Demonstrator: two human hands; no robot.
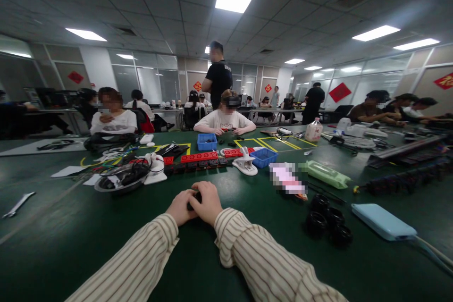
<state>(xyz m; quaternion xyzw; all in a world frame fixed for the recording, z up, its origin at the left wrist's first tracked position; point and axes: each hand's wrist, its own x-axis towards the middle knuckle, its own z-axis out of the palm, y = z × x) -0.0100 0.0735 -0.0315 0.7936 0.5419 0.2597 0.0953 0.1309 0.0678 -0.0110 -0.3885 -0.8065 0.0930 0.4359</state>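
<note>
Black small part (193, 199) is clasped between both hands — left hand (180, 207) and right hand (208, 204) closed around it; its long axis is hidden — green table (71, 236) lies beneath.

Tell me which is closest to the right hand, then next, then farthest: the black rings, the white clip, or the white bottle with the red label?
From the right hand, head view:
1. White clip, just ahead, slightly right.
2. Black rings, off to the right.
3. White bottle, far across the green table, right.
</note>
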